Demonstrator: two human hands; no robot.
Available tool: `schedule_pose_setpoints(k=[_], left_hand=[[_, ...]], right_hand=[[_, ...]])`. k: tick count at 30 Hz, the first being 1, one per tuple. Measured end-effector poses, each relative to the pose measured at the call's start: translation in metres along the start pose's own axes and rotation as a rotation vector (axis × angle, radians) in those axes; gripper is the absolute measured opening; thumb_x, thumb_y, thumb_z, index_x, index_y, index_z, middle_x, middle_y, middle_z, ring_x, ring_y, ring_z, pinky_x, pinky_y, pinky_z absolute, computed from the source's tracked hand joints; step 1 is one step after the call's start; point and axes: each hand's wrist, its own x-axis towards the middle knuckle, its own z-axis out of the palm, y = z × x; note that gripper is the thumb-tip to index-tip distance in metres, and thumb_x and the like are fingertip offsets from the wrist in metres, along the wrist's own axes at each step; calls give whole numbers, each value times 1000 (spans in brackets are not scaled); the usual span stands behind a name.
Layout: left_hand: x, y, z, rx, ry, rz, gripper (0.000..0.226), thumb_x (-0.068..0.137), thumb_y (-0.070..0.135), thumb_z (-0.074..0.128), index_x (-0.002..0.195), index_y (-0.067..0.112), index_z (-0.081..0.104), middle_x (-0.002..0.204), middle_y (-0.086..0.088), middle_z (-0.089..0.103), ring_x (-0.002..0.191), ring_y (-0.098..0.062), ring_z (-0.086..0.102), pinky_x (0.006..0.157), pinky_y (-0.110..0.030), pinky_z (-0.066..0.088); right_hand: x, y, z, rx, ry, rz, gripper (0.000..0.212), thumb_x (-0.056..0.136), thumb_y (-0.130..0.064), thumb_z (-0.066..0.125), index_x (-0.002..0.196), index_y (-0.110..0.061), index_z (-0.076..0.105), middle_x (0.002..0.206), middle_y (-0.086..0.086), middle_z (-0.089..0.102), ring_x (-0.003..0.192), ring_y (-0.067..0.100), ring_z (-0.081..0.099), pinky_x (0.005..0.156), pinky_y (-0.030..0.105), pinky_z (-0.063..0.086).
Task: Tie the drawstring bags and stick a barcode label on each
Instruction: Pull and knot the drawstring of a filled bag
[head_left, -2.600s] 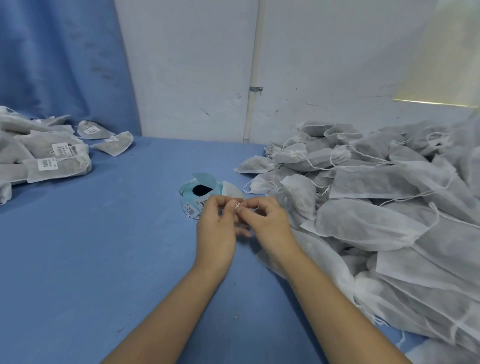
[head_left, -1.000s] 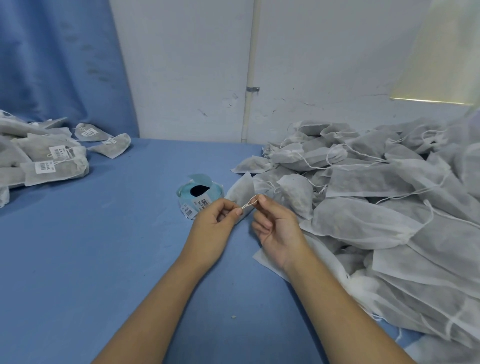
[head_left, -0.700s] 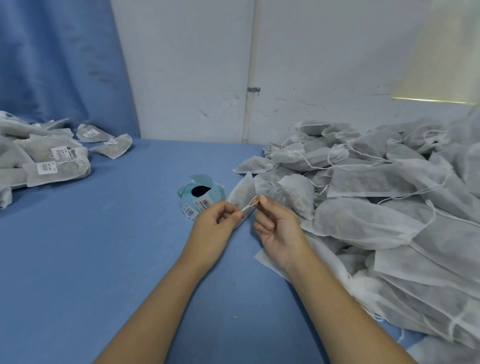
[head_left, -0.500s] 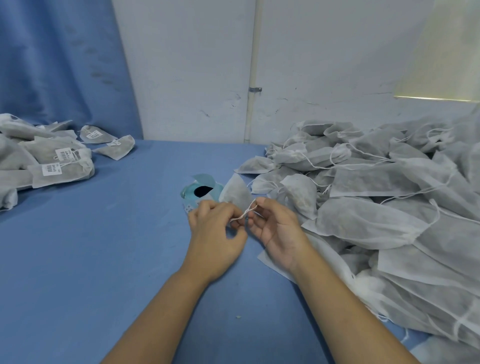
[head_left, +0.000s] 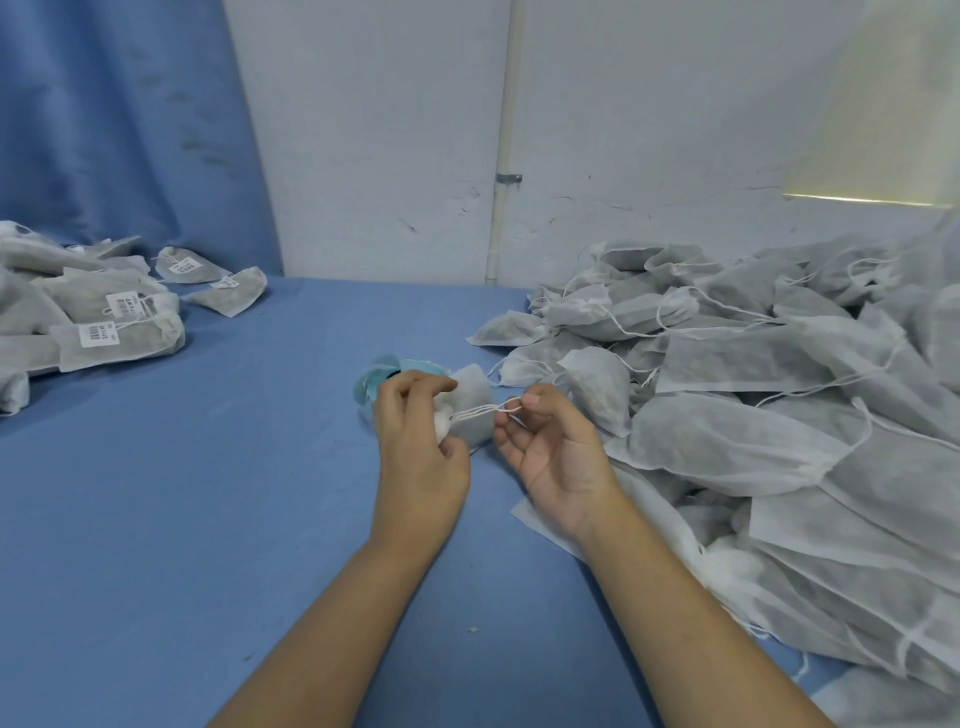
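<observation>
Our left hand (head_left: 421, 447) has its fingers curled round the neck of the small bag (head_left: 471, 415) mid-table, w/ the label roll (head_left: 375, 378) half hidden right behind hand & bag. Right hand (head_left: 553, 449) pinches the string (head_left: 485, 410) thumb + index, other fingers loose. Big pile of untied bags (head_left: 753, 415) crowds the right side, labelled bags (head_left: 104, 322) sit far left on the blue table (head_left: 182, 493).

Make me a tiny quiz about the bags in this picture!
1. True or false: the right hand pinches the drawstring.
2. On which side lie the labelled bags? A. left B. right
3. Fill in: the left hand grips a small white ____.
Key: 1 true; 2 A; 3 bag.
</observation>
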Motion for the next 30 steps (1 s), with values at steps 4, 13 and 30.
schedule_pose_setpoints(k=[4,13,30], left_hand=[[3,4,-4,-59,146,-43,30,81,-11,50,107,2,59,113,-1,42,102,0,42,91,-2,30],[7,13,-6,-221,336,-150,37,96,3,32,122,18,54,123,2,54,113,-1,49,96,-7,34],[24,19,-18,-632,267,-317,46,91,15,46,136,19,46,138,3,51,124,0,48,101,-15,39]], right_hand=[[-1,0,1,27,18,6,25,88,-1,47,69,-16,55,64,-1,63,58,11,60,59,19,50],[0,11,4,-315,30,-54,33,82,1,61,60,-22,64,75,-10,64,76,4,59,77,21,46],[-7,21,24,-92,39,149,13,86,-1,61,79,-12,58,74,2,70,70,16,69,65,27,58]])
